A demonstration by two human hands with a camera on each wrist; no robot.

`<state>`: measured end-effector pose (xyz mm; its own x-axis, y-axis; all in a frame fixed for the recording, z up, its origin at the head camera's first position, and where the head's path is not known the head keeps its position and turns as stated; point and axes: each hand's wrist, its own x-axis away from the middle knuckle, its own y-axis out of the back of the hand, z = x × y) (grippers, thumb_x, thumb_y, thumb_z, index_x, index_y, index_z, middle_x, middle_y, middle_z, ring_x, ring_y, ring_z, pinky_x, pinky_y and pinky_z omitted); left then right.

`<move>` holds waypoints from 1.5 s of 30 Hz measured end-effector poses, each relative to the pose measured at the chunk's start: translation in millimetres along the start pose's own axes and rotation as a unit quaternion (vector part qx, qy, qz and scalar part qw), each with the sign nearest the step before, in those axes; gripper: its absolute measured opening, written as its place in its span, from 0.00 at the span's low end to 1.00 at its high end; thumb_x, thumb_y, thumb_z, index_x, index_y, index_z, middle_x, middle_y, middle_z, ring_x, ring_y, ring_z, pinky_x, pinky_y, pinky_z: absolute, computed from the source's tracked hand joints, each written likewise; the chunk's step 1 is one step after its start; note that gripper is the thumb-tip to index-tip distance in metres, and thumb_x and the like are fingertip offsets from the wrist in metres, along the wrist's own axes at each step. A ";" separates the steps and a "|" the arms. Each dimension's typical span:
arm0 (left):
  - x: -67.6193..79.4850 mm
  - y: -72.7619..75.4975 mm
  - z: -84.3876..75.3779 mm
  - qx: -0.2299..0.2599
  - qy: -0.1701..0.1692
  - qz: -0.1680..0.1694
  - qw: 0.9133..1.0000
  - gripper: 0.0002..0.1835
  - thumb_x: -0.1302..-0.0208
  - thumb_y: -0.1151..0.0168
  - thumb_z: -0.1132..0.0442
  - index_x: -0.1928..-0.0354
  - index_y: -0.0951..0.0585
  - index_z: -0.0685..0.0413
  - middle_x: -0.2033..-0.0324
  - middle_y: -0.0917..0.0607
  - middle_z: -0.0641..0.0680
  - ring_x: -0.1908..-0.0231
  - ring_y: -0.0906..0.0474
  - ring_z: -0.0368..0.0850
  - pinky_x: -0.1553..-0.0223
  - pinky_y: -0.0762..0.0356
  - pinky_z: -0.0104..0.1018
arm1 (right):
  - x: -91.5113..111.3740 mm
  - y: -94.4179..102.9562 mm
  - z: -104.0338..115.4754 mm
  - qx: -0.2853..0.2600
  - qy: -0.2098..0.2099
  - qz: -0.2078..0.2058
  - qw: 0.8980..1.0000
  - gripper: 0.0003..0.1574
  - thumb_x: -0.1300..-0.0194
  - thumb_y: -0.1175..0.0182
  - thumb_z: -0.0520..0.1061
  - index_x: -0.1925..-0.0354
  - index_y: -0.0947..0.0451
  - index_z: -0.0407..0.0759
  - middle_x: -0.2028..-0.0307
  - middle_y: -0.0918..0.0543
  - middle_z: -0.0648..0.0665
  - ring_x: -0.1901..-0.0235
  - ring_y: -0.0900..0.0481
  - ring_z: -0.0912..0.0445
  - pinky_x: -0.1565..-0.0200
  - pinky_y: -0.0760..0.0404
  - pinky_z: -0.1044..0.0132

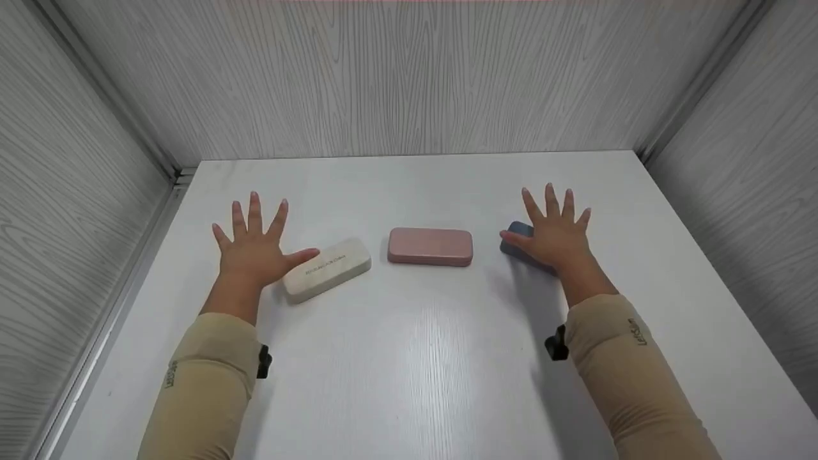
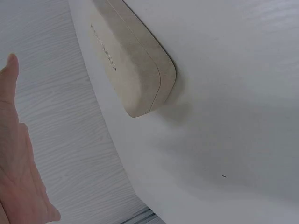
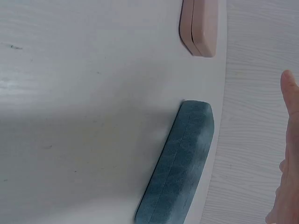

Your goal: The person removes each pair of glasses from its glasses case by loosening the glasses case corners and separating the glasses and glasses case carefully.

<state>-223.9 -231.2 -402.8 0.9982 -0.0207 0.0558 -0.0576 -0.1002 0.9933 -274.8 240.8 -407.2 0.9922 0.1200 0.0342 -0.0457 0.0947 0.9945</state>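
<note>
Three glasses cases lie on a white table. The cream case (image 1: 329, 271), with lettering on its lid, lies slanted at the left; in the left wrist view the cream case (image 2: 131, 60) is closed. A pink case (image 1: 430, 246) sits in the middle, lengthwise across the table. At the right, a blue case (image 1: 521, 229) is partly hidden under my right hand (image 1: 556, 236); the right wrist view shows the blue case (image 3: 177, 163) closed, apart from the hand. My left hand (image 1: 252, 255) hovers beside the cream case, fingers spread, holding nothing. My right hand's fingers are spread too, with nothing held.
Wood-grain panels stand behind the table (image 1: 422, 185) and along both sides: a back wall (image 1: 409, 76), a left wall (image 1: 70, 191) and a right wall (image 1: 748, 160). Both forearms wear beige sleeves (image 1: 204, 383) with small black devices at the cuffs.
</note>
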 end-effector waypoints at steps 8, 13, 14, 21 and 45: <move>2.1 -3.2 7.7 0.061 0.010 -0.005 0.998 0.59 0.58 0.61 0.18 0.29 0.66 0.40 0.33 0.78 0.61 0.36 0.84 0.64 0.45 0.69 0.73 | -11.5 -3.7 33.7 -0.006 0.027 -0.004 1.000 0.59 0.48 0.62 0.82 0.28 0.65 0.58 0.29 0.66 0.37 0.33 0.73 0.37 0.41 0.66 0.31; 6.6 -5.3 16.0 0.113 0.025 -0.004 0.993 0.61 0.58 0.54 0.20 0.29 0.63 0.46 0.33 0.75 0.64 0.36 0.83 0.66 0.43 0.64 0.71 | -17.3 -7.6 61.5 0.010 0.059 -0.005 0.998 0.53 0.42 0.57 0.75 0.28 0.64 0.57 0.29 0.64 0.37 0.33 0.69 0.36 0.39 0.60 0.34; 7.7 -6.5 17.9 0.119 0.029 -0.004 0.993 0.62 0.58 0.53 0.20 0.28 0.62 0.47 0.33 0.75 0.65 0.36 0.82 0.67 0.43 0.63 0.71 | -18.4 -8.1 67.3 0.009 0.064 -0.004 0.998 0.53 0.41 0.56 0.74 0.28 0.64 0.58 0.29 0.64 0.38 0.32 0.69 0.37 0.38 0.59 0.35; 12.7 -18.1 23.6 0.167 0.040 0.020 0.985 0.64 0.61 0.42 0.25 0.28 0.59 0.50 0.32 0.72 0.66 0.35 0.78 0.68 0.44 0.54 0.71 | -25.4 -14.8 108.0 -0.026 0.087 0.005 0.996 0.48 0.38 0.52 0.67 0.28 0.61 0.58 0.29 0.61 0.38 0.32 0.67 0.38 0.35 0.57 0.43; 16.2 -59.3 -4.5 0.227 0.061 0.089 0.968 0.62 0.62 0.26 0.44 0.29 0.54 0.51 0.31 0.60 0.65 0.33 0.61 0.64 0.37 0.54 0.59 | -4.7 -67.5 208.5 -0.157 0.134 0.084 0.975 0.51 0.42 0.39 0.54 0.29 0.57 0.58 0.30 0.54 0.43 0.32 0.51 0.48 0.37 0.40 0.55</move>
<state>-204.3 -221.2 -460.3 0.9647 0.0366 0.2609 -0.2018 -0.5340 0.8211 -252.2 27.8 -453.7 0.9040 0.4090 0.1243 -0.2794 0.3452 0.8960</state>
